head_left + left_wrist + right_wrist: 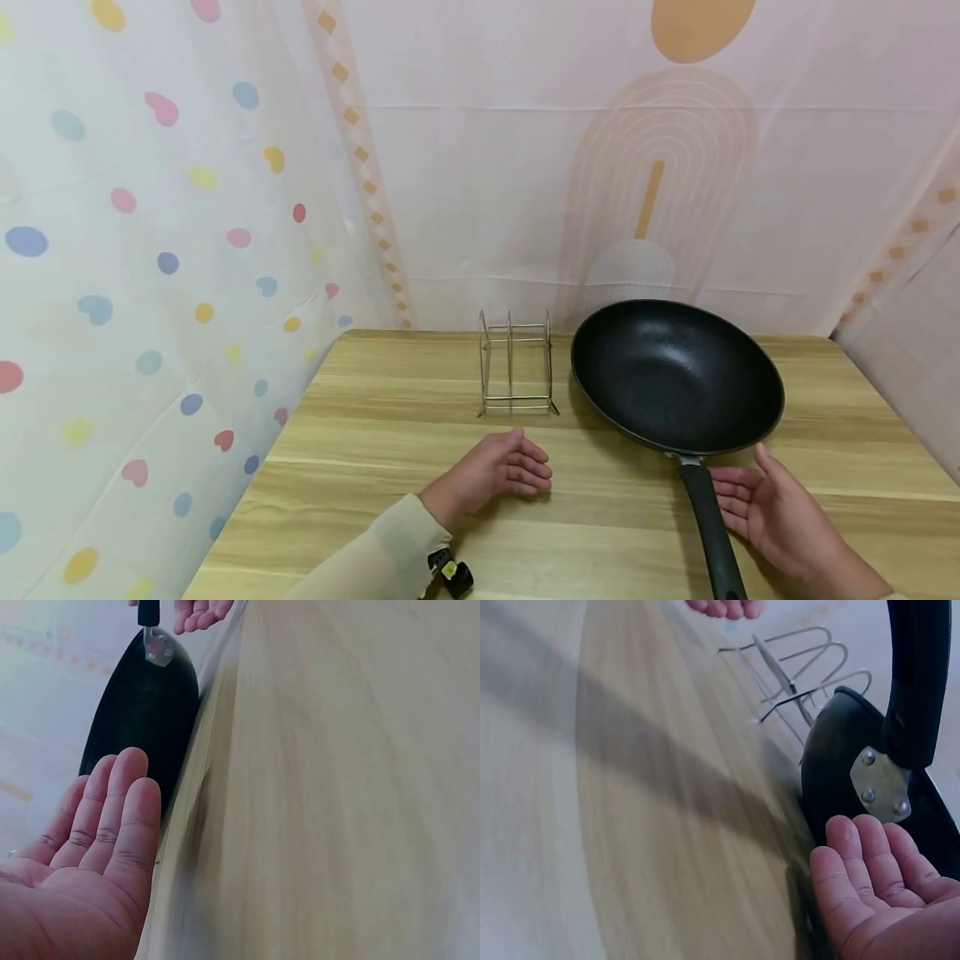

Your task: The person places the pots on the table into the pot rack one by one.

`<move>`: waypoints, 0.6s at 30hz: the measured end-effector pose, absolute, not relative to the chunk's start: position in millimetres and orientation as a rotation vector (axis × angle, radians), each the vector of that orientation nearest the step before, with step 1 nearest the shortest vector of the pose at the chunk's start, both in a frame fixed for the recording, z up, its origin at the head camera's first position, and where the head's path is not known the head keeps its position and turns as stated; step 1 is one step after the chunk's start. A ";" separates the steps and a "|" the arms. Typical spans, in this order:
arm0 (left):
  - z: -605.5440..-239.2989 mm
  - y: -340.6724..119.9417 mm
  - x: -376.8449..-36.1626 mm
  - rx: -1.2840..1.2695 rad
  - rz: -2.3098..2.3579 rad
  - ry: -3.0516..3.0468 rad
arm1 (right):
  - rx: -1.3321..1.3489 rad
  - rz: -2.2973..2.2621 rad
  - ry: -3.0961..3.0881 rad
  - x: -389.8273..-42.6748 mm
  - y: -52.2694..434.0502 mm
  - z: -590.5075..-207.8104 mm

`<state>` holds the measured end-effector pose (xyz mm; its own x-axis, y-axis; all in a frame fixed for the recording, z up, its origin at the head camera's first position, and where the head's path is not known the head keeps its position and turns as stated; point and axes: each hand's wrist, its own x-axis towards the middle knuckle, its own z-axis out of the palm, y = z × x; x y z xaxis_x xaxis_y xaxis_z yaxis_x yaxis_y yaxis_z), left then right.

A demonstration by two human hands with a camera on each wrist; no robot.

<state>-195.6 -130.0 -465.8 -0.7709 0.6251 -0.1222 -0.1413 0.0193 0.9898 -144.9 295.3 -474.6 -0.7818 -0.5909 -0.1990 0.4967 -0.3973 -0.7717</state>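
A cream fabric sleeve (390, 550) leads to the left grip (497, 473), fingers extended, empty; a silver wire rack (511, 367) stands beyond it on the wood-grain counter (322, 475). Beyond the right grip (780, 518), likewise extended and empty, is a round black frying pan (678, 379), its handle (712, 529) just left.

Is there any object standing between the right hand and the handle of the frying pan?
Nothing visible stands between the right hand and the black handle beside it. The wire rack stands left of the frying pan, out of that path.
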 end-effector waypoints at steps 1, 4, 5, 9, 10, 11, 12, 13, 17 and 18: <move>-466.4 -128.4 -195.4 0.494 1.808 1.740 | -0.138 -2.195 1.117 -144.5 293.9 -473.6; -468.6 -122.7 -195.1 0.495 1.804 1.697 | -0.137 -2.220 1.009 -144.1 289.3 -471.5; -469.3 -120.4 -195.0 0.493 1.802 1.682 | -0.136 -2.221 0.983 -144.2 287.8 -470.7; -469.9 -110.6 -194.6 0.494 1.794 1.634 | -0.151 -2.226 0.910 -145.1 280.8 -469.1; -469.5 -108.2 -194.4 0.491 1.791 1.624 | -0.154 -2.226 0.896 -145.3 279.2 -469.1; -469.1 -106.1 -194.4 0.491 1.787 1.616 | -0.155 -2.229 0.882 -145.5 277.7 -469.3; -468.8 -104.1 -194.3 0.497 1.784 1.610 | -0.157 -2.233 0.870 -145.6 276.2 -469.6; -468.2 -102.1 -194.3 0.497 1.778 1.602 | -0.150 -2.236 0.860 -145.7 275.0 -469.8; -467.3 -94.3 -194.5 0.514 1.756 1.565 | -0.119 -2.228 0.843 -145.7 272.0 -469.2; -467.1 -92.2 -194.6 0.519 1.750 1.555 | -0.108 -2.224 0.845 -145.6 271.4 -468.8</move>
